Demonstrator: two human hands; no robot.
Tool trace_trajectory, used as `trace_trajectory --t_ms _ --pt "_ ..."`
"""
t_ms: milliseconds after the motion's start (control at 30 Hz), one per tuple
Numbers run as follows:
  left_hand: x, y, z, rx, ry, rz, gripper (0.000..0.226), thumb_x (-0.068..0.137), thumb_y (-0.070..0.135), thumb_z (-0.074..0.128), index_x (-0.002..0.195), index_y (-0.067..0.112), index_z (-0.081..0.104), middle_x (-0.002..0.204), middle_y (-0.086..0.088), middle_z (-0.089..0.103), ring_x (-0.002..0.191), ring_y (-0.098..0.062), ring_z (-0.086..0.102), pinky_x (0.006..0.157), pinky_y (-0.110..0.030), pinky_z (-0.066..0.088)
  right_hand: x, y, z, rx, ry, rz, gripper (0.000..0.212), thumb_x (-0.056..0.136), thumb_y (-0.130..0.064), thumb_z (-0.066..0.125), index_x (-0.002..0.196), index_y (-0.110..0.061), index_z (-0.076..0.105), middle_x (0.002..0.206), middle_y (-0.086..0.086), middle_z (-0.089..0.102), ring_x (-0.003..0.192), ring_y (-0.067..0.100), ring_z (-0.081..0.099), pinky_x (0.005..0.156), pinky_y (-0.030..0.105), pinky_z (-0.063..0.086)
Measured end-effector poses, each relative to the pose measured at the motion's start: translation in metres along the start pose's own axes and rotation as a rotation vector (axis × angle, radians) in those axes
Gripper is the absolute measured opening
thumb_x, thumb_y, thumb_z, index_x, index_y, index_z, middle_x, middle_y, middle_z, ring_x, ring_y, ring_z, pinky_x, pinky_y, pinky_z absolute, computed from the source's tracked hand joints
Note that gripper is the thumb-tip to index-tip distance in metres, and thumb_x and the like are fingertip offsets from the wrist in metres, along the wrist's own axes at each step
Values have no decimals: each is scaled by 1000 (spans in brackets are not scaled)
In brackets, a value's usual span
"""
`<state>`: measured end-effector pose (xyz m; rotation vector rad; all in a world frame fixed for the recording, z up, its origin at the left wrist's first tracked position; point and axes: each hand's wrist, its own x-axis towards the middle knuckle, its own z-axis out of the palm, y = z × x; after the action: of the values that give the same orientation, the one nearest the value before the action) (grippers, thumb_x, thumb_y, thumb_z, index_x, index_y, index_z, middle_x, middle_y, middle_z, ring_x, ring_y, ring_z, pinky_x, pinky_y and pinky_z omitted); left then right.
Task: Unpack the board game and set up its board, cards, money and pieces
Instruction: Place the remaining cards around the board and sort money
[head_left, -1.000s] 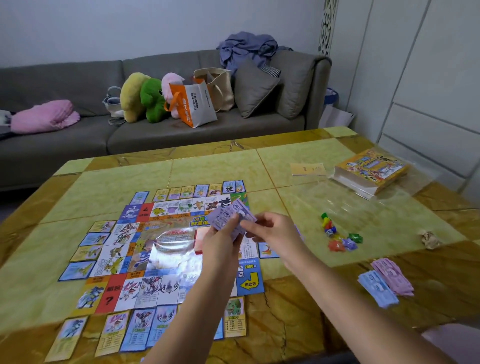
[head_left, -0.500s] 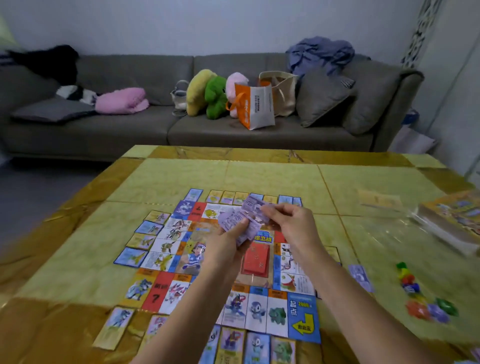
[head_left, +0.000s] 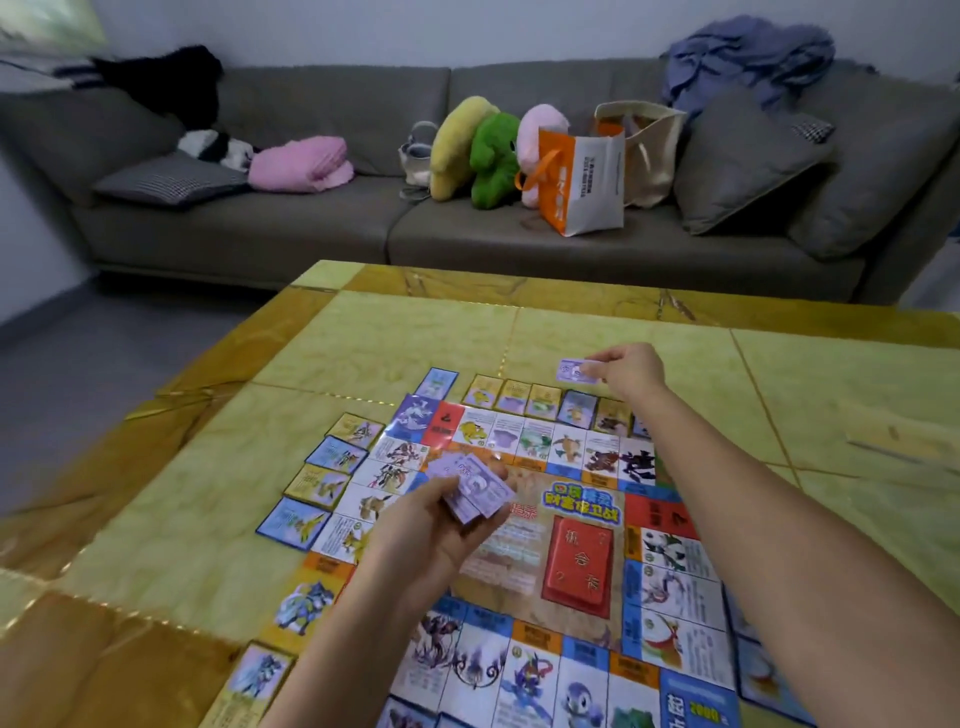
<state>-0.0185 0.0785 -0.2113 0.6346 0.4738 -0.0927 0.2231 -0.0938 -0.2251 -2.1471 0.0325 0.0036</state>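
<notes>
The colourful game board (head_left: 524, 525) lies flat on the yellow marble table (head_left: 363, 353), with property cards (head_left: 332, 452) laid around its edges. A red card deck (head_left: 582, 566) sits on the board's centre. My left hand (head_left: 431, 535) grips a fanned stack of purple play money (head_left: 475, 491) above the board. My right hand (head_left: 626, 369) reaches past the board's far edge and pinches a single purple note (head_left: 574, 370) just above the table.
A grey sofa (head_left: 467, 234) stands behind the table with plush toys (head_left: 488, 150), an orange-and-white bag (head_left: 582, 182), cushions and blankets. A pale yellow paper slip (head_left: 904, 441) lies on the table at the right edge.
My right hand has pulled one purple note off the stack and carried it out beyond the board's far edge. The view has swung left, hiding the box and pieces.
</notes>
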Motion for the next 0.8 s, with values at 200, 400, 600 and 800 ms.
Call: trace_trajectory --t_ms 200,400,600,800 --pt "-1 1 0 34 -25 -12 31 99 3 34 126 -5 48 108 -27 67 104 -38 63 74 -41 59 26 9 14 -116 -16 34 24 78 -21 77 98 -8 74 104 9 71 95 20 62 77 29 47" --pt "-2 2 -4 57 -37 -15 31 98 -3 35 128 -6 43 106 -27 68 101 -36 65 65 -36 61 30 9 21 -188 -13 68 17 75 -16 80 88 -6 74 98 10 71 82 16 56 69 27 43" --pt "-2 6 -6 81 -33 43 28 98 -2 38 123 -5 49 112 -26 66 101 -34 66 67 -33 60 30 6 26 -218 38 126 46 72 -25 82 107 -5 61 112 11 65 98 25 59 73 32 43" --pt "-3 -1 2 201 8 112 21 95 -2 47 114 0 57 109 -21 68 86 -25 70 64 -25 58 2 -11 8 -128 93 9 62 87 -45 63 125 1 44 114 11 56 102 27 56 78 35 43"
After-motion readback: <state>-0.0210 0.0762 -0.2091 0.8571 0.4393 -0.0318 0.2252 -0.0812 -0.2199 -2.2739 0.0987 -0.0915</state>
